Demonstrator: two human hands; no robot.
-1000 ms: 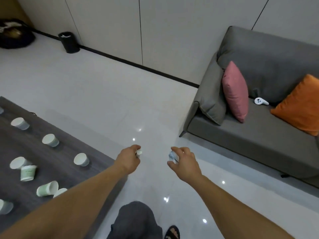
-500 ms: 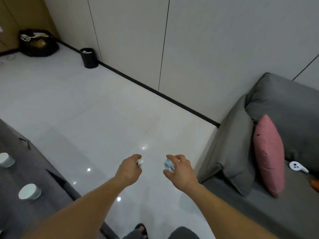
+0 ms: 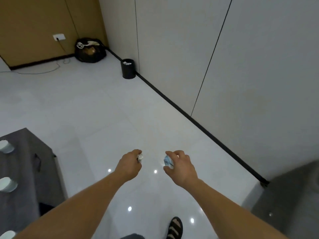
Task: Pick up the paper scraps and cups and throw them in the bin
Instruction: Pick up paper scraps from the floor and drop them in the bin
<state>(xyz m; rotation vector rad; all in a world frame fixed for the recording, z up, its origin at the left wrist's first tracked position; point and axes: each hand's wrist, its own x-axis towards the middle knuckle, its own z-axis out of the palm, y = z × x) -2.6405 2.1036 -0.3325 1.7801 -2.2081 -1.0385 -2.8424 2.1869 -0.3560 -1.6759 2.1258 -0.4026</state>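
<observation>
**Both hands hold scraps; the bin stands ahead by the wall**

At the far left, three pale paper cups [image 3: 7,184] sit on a table draped in grey cloth [image 3: 29,169], one behind the other along the picture's edge. Beyond it, in the corner, a black bag [image 3: 89,51] slumps under a wall socket [image 3: 59,37]. To the right of the bag, the black bin [image 3: 128,69] stands upright on the white floor [image 3: 86,104], close against the wall's dark skirting, with white paper showing at its mouth. The bin is well apart from both hands.

The left hand [image 3: 129,165] is curled round a small white scrap [image 3: 140,157], which peeks out at the fingertips. Just beside it, the right hand [image 3: 182,167] pinches a crumpled blue-and-white paper scrap [image 3: 167,161] between thumb and fingers. Both hands are held out above the floor. Below them a sandalled foot [image 3: 174,227] shows. At the right edge is part of a grey sofa [image 3: 293,195].
</observation>
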